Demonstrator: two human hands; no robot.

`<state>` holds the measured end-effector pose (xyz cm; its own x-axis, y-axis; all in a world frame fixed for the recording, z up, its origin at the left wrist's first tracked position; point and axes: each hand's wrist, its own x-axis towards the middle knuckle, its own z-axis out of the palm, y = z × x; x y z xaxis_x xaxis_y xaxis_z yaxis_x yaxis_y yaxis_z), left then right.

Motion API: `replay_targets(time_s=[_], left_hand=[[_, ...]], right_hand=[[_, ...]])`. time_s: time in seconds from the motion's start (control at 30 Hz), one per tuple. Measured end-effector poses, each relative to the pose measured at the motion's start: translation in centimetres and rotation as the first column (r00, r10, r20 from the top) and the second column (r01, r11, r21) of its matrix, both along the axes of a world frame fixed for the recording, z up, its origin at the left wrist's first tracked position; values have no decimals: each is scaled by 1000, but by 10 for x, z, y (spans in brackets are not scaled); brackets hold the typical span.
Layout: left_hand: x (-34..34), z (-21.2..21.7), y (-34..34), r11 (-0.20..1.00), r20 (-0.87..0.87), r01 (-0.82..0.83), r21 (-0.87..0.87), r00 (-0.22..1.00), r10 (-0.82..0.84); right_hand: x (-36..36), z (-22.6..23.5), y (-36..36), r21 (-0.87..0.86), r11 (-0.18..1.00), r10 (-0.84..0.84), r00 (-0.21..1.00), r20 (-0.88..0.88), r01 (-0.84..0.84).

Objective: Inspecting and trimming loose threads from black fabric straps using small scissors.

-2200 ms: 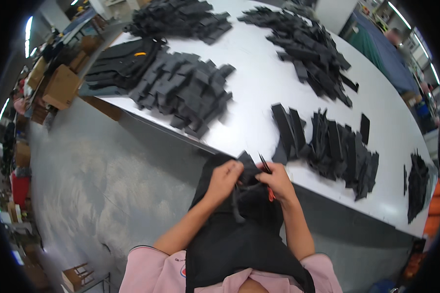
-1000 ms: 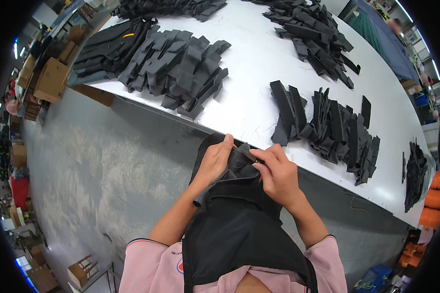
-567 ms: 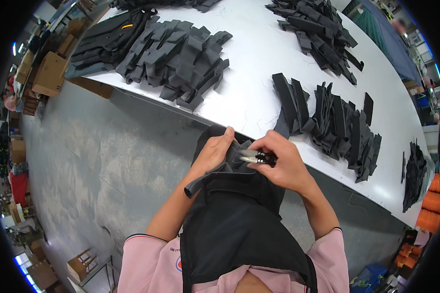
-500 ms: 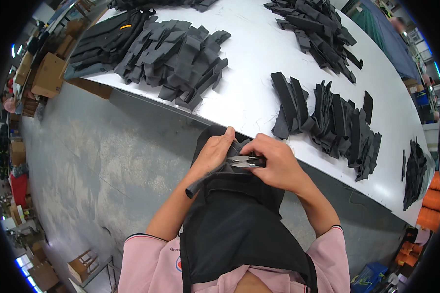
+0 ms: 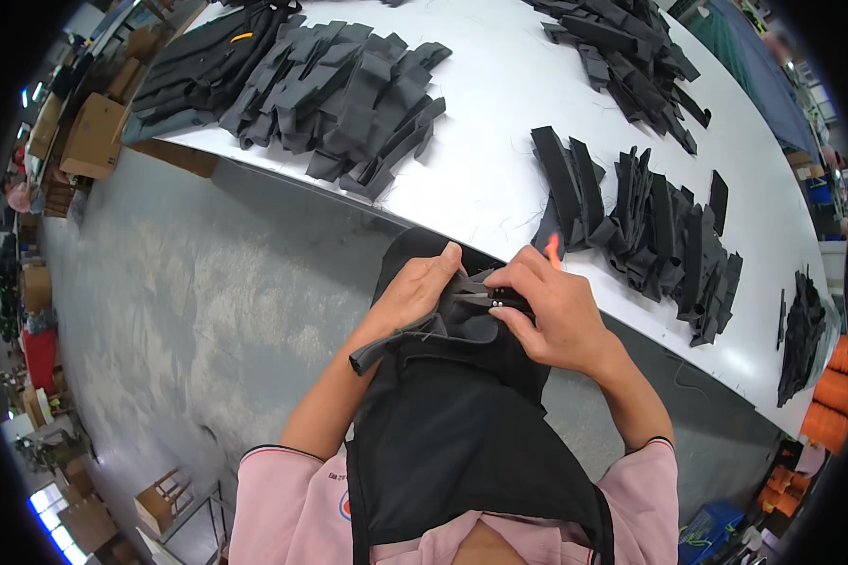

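My left hand (image 5: 416,290) is closed on a dark grey fabric strip (image 5: 379,352), its thumb pointing up at the top edge. The strip's free end hangs out beside my left wrist. In my right hand (image 5: 563,311) I hold small thread snips (image 5: 505,298) with black handles and metal blades. The blades lie at the fabric next to my left fingers; their tips are partly hidden in its folds. A small orange piece (image 5: 553,250) shows at the back of my right fingers; I cannot tell what it is. Both hands are over my black apron (image 5: 462,433).
A white table (image 5: 471,160) stands ahead, its edge just beyond my hands. Heaps of dark grey fabric strips (image 5: 349,104) and shorter stacks (image 5: 664,221) lie on it. Black folded pieces (image 5: 203,80) rest at far left. Orange spools (image 5: 829,400) stand at right, cardboard boxes (image 5: 92,137) at left.
The snips' blades have closed together and tilted, moving slightly right with my right hand. The orange piece by my right fingers has come into view. My left hand keeps its hold.
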<state>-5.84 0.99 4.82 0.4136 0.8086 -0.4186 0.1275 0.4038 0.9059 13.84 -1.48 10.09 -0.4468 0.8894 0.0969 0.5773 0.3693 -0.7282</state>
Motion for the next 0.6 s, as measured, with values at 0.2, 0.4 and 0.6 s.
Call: replay_targets(time_s=[0.2, 0.4, 0.6], left_hand=[[1, 2, 1, 999, -13, 30, -13, 999, -30], [1, 5, 2, 997, 5, 50, -51, 999, -49], [0, 6, 2, 998, 27, 33, -44, 999, -32]], right_hand=[[7, 6, 10, 201, 957, 156, 956, 249, -209], [1, 9, 17, 177, 920, 298, 917, 266, -350], [-2, 7, 17, 172, 917, 308, 914, 266, -359]])
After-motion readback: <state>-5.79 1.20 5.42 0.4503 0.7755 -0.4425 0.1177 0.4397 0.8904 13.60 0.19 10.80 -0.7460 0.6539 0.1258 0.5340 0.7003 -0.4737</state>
